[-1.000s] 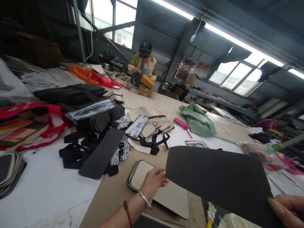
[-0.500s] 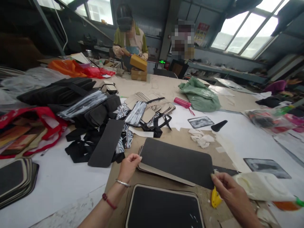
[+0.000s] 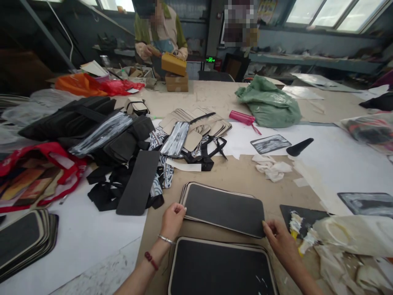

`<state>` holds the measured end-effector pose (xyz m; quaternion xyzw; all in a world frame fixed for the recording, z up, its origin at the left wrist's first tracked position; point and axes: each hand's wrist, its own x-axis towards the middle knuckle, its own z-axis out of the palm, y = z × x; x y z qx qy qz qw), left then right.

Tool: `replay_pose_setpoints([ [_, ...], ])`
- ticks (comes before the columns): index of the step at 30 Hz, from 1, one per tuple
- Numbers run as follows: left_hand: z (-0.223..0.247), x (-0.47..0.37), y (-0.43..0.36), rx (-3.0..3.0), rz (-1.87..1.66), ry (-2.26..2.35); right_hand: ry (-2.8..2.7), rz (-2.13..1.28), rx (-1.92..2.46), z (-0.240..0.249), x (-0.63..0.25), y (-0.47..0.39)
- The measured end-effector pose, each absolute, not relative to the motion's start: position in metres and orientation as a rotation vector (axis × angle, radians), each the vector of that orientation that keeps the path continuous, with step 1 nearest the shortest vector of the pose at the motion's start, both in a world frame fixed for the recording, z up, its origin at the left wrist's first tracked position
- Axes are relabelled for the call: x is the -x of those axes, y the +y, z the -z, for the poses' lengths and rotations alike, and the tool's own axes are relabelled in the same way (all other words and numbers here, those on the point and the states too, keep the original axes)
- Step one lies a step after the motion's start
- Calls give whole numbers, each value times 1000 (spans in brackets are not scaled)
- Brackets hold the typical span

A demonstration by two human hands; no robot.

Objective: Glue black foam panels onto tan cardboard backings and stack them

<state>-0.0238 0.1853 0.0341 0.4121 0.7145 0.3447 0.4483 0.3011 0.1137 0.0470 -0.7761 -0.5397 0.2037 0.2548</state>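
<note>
A black rectangular panel (image 3: 224, 211) with rounded corners lies over a slightly larger beige-edged board (image 3: 190, 187) on a short stack, with the beige rim showing around much of it. My left hand (image 3: 173, 219) is closed in a pinch at the panel's left edge. At its right end, the fingertips of my right hand (image 3: 278, 235) grip the lower corner. Closer to me sits another stack, topped by a larger black panel with a beige border (image 3: 224, 268). Part of it is cut off by the frame.
Black straps and a dark strip (image 3: 138, 182) lie left, near a stack of bordered panels (image 3: 21, 237). Glue-covered brushes (image 3: 296, 223) and a whitish container (image 3: 353, 233) are at right. Crumpled cloth (image 3: 272, 168) lies beyond. Across the table, a person handles a yellow box (image 3: 173, 63).
The black panel has come down onto the beige-edged board, its right end lowered and shifted left with my right hand. My view has tilted downward.
</note>
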Motion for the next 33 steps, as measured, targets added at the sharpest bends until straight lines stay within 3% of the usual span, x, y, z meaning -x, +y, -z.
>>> replay_pose_setpoints([
  [33, -33, 27, 192, -978, -744, 1782, -1527, -715, 2400, -26, -309, 130],
])
